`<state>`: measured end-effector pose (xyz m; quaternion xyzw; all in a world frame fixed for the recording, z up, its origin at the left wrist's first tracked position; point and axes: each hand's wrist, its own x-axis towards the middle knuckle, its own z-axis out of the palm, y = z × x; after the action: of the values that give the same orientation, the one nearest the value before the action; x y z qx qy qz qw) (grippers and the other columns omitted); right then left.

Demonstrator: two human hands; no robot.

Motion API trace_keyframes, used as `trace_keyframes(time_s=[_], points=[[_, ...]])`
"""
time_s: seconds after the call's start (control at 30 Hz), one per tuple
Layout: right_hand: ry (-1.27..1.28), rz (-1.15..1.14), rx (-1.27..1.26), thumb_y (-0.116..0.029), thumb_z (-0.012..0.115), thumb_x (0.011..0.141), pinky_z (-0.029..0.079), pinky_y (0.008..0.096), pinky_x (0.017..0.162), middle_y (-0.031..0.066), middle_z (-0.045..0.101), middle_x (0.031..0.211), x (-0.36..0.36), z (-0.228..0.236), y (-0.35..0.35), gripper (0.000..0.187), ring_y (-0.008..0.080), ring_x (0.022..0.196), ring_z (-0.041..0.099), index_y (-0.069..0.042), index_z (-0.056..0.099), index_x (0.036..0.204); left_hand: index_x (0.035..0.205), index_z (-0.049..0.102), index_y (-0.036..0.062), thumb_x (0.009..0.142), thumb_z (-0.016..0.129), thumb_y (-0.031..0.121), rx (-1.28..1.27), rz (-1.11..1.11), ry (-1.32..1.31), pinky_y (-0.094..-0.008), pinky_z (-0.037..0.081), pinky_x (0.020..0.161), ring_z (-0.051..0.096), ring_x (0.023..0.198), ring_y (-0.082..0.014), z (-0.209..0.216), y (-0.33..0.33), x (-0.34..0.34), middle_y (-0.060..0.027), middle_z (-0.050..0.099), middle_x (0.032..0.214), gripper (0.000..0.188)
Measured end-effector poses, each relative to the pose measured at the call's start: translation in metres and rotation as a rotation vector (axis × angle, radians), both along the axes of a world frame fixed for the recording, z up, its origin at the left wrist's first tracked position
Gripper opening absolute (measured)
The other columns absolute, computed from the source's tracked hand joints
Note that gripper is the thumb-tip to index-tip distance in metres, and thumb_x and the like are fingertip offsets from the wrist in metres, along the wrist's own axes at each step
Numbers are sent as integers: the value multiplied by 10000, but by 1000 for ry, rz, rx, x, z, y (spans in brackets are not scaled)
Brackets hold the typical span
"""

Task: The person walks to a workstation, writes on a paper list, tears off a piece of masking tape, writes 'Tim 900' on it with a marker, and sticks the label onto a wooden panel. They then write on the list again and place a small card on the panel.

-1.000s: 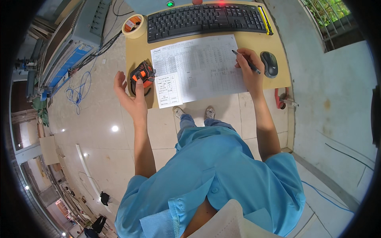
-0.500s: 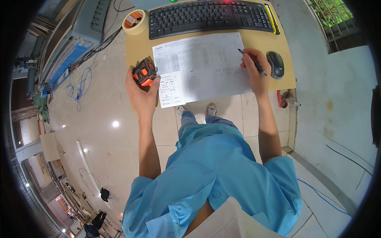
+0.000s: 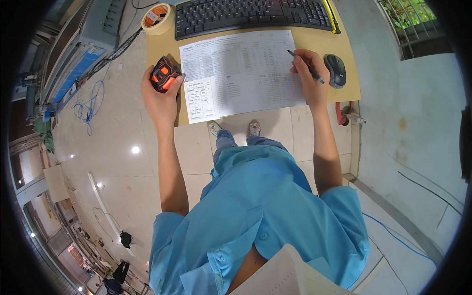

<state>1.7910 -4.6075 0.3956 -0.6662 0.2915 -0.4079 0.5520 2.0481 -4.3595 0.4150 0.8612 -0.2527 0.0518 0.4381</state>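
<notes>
One orange-and-black tape measure (image 3: 165,73) is clasped in the left grip (image 3: 161,101); whether it is lifted off the bench (image 3: 350,89) cannot be told. One pen (image 3: 317,76) is pinched in the right grip (image 3: 310,86). Between the grips, one printed sheet (image 3: 255,73) is overlapped by one small slip (image 3: 201,101), which could be pushed askew if brushed by the left thumb. One mouse (image 3: 336,71) is seen just right of the right grip, one keyboard (image 3: 250,17) beyond both.

glare (image 3: 135,150) dots the floor (image 3: 140,189); the corners are black.
</notes>
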Motion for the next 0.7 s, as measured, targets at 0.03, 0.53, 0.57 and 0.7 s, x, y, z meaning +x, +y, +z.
trace_keyframes(time_s=[0.03,0.53,0.57,0.7], points=[[18,-3,-7,-78,645,1026,536,244,753,51,692,944,0,-2,-1,185,102,796,643,36,684,1166,1412,547,-23,771,923,285,4,-1,19,-420,472,1062,597,1232,-339,-2,-1,1,-220,590,1365,804],[-115,-43,-229,-82,710,949,513,295,717,58,690,903,2,-3,9,139,127,787,625,-24,681,1072,1563,319,-44,789,906,185,125,-169,-316,-520,381,1189,447,1389,-443,0,6,-3,-259,387,1542,998],[-135,-59,-250,-84,711,949,509,297,714,58,687,900,4,-2,8,143,128,784,620,-22,677,1073,1565,314,-41,790,907,195,149,-156,-305,-525,391,1182,441,1394,-447,-4,8,1,-261,377,1547,1004],[-157,-64,-264,-70,689,938,502,303,704,54,661,850,7,-9,6,100,142,744,602,-15,658,1016,1573,302,-27,783,914,197,109,-174,-347,-537,422,1157,416,1419,-442,-33,12,20,-262,342,1570,1024]])
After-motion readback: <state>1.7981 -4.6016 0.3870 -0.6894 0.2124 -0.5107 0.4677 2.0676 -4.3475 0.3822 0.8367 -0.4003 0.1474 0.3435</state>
